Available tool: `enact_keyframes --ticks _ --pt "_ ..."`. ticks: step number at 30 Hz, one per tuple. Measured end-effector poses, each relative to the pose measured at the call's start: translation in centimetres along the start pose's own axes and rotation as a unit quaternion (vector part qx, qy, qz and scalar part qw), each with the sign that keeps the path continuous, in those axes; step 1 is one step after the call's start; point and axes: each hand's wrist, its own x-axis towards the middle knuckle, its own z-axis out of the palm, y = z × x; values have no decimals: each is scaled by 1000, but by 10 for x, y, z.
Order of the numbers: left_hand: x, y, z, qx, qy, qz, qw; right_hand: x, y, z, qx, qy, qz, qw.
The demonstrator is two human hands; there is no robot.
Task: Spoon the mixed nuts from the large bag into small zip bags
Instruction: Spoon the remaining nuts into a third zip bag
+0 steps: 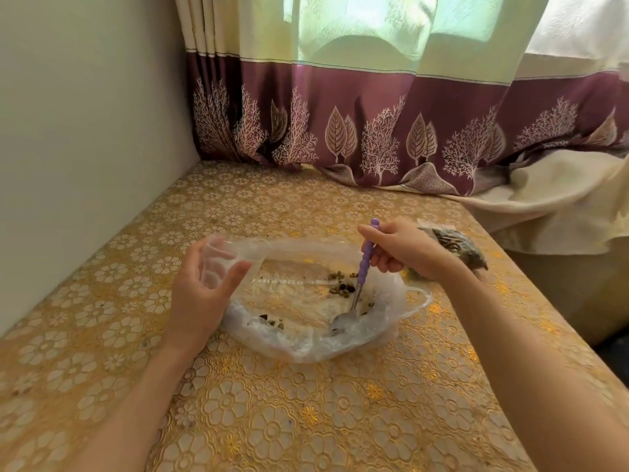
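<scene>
Here your left hand (200,294) is curled around a small zip bag (219,264), thumb on the near side and fingers behind the clear plastic, holding its mouth up and open just above the left end of the large bag (306,342). The small bag looks empty, as far as the clear film lets you see. Your right hand (398,248) pinches the purple beaded handle of the spoon (360,277), fingers folded round its upper part with the handle's tip poking out above your forefinger. The spoon slants down and toward you, and its metal bowl rests inside the large bag near the right front edge. That large bag lies flattened and spread wide on the table (272,420), its rim rumpled up around the sides and a loop of plastic sticking out at the right. Only a few nuts (340,287) are left in it: a loose cluster just left of the spoon's stem, a smaller scatter near the front left rim, and a few bits around the spoon's bowl. Behind your right wrist, partly hidden by it, sits a filled bag (459,247) of dark nuts on the table's right side. The table wears a gold floral cloth and stands in a corner, with a plain wall (85,114) on the left, a curtain (374,124) with a plum leaf-patterned border along the back, and a cream cloth (561,199) bunched at the far right.
</scene>
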Motion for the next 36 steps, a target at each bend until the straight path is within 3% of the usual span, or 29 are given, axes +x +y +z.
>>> enact_keyframes --ticks 8,15,19,30,36 --pt "-2 6 1 -7 -10 -2 1000 -18 16 1 54 61 60 995" --pt "-3 9 1 -20 -16 -14 1000 -39 27 -7 156 -11 68 985" --pt "-3 9 1 -17 -23 -12 1000 -43 27 2 168 -3 83 982" --pt "-4 8 0 -20 -23 -16 999 -44 22 12 229 67 119 964" --pt "-2 7 0 -13 -28 -23 999 -40 16 16 263 133 89 951"
